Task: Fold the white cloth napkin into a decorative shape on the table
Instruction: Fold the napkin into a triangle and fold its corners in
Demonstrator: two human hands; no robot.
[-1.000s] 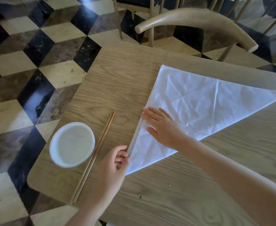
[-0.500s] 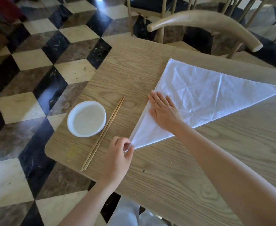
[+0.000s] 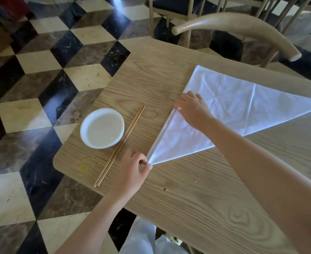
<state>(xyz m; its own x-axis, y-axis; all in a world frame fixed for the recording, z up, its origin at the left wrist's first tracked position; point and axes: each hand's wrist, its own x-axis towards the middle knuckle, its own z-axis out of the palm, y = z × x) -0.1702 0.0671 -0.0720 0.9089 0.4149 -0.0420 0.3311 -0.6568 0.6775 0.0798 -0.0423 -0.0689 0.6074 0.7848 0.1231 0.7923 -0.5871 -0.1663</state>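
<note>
The white cloth napkin [image 3: 242, 109] lies on the wooden table [image 3: 196, 198] as a large flat triangle, one point toward me and one running off the right edge of view. A narrow strip is turned over along its left edge. My left hand [image 3: 130, 171] pinches the near point between thumb and fingers. My right hand [image 3: 192, 109] rests on the left edge about halfway up, fingers curled on the turned strip.
A white bowl [image 3: 102, 128] stands near the table's left corner, with a pair of wooden chopsticks [image 3: 120, 145] lying beside it. A wooden chair [image 3: 242, 28] stands behind the table. The table's left edge drops to a chequered floor [image 3: 31, 88].
My left hand has closed on the napkin's near point. My right hand has gone from lying flat to curling its fingers at the left edge. The view has shifted, so everything sits further right.
</note>
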